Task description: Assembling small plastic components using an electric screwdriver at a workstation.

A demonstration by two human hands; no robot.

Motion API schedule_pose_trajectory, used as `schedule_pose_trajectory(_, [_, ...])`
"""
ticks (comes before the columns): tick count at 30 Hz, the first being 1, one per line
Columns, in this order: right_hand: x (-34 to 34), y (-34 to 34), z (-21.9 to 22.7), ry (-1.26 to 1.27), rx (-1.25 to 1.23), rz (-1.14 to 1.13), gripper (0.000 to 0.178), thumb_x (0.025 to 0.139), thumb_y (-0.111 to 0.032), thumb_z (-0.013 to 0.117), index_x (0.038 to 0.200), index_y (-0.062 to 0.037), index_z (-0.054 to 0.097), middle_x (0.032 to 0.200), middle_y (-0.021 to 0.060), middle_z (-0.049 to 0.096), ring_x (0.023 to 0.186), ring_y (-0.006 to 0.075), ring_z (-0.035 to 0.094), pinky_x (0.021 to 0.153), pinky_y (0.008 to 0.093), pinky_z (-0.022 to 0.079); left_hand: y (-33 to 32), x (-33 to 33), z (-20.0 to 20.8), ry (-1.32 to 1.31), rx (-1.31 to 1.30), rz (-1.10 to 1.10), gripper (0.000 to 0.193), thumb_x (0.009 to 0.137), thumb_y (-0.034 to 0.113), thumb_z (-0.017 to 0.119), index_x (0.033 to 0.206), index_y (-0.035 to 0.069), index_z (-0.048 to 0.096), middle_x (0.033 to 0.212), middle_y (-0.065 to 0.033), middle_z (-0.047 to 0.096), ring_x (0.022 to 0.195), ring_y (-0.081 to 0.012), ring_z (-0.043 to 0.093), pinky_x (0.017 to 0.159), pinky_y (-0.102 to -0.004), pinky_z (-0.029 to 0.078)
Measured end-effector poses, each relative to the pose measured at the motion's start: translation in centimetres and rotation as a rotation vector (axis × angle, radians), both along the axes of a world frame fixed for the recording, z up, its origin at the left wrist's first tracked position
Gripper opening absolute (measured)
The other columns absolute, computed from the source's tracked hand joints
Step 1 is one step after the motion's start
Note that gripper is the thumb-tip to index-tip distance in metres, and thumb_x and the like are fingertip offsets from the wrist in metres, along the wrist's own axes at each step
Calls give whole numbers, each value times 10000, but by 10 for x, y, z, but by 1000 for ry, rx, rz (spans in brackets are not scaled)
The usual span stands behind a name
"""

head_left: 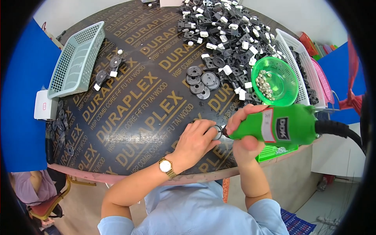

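Note:
My right hand (247, 135) is wrapped round a green electric screwdriver (256, 124), held on its side with the tip pointing left. A black cord runs from its back end to the right. My left hand (196, 141), with a gold watch on the wrist, has its fingers closed on a small round grey disc (217, 132) at the table's near side. The screwdriver's tip is right at this disc; whether they touch I cannot tell. Farther off lie several loose dark grey discs (203, 81), beside a large heap of black parts with white pieces (231, 43).
A green bowl (284, 80) with shiny metal bits stands behind the screwdriver. White baskets (291, 62) line the right edge. At the left are a pale green basket (80, 58), a white box (46, 105) and scattered discs. A green tray (276, 152) sits under the screwdriver's right end.

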State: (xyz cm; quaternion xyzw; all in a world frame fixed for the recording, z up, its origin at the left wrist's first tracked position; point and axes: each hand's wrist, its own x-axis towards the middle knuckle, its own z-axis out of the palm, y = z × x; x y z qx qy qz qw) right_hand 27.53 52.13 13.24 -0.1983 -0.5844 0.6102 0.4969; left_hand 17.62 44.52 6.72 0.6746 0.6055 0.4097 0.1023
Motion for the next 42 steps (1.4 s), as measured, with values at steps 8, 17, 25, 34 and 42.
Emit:
schedule_pose_trajectory(8, [6, 6, 7, -83, 176, -65, 699, 690, -523, 721, 1083, -34, 412, 651, 57, 501, 505, 142, 490, 449, 244, 399, -5, 4, 8, 27, -119, 26, 387, 694, 168, 709, 1003, 44, 511, 920, -90, 488, 869, -276, 482, 742, -359, 416])
schedule_pose_trajectory(17, [142, 101, 16, 9, 392, -482, 662, 761, -543, 644, 1048, 12, 426, 633, 60, 462, 501, 130, 464, 429, 250, 393, -143, -68, 58, -680, -751, 114, 266, 754, 136, 653, 959, -18, 583, 886, -126, 624, 803, -208, 606, 703, -303, 462])
schedule_pose_trajectory(25, [157, 116, -6, -11, 374, -468, 637, 781, -552, 613, 1059, -9, 427, 647, 53, 448, 517, 125, 446, 450, 245, 378, -342, -86, -102, -917, -1191, 928, 274, 864, 283, 523, 912, 28, 613, 704, -40, 610, 577, -96, 536, 525, -238, 456])
schedule_pose_trajectory(34, [159, 120, -8, -27, 342, -465, 644, 789, -569, 593, 1063, -12, 423, 658, 43, 427, 528, 124, 438, 472, 254, 380, -395, -94, -287, -1461, -759, 1347, 298, 856, 296, 578, 1078, 102, 535, 949, -53, 588, 764, -142, 575, 610, -293, 494])
schedule_pose_trajectory(42, [155, 114, -13, -90, 433, -466, 653, 776, -569, 609, 1058, -10, 424, 651, 45, 432, 510, 118, 434, 450, 250, 377, -471, -163, -164, -570, -293, 1772, 296, 923, 258, 473, 987, -27, 519, 756, -78, 539, 617, -154, 528, 524, -299, 443])
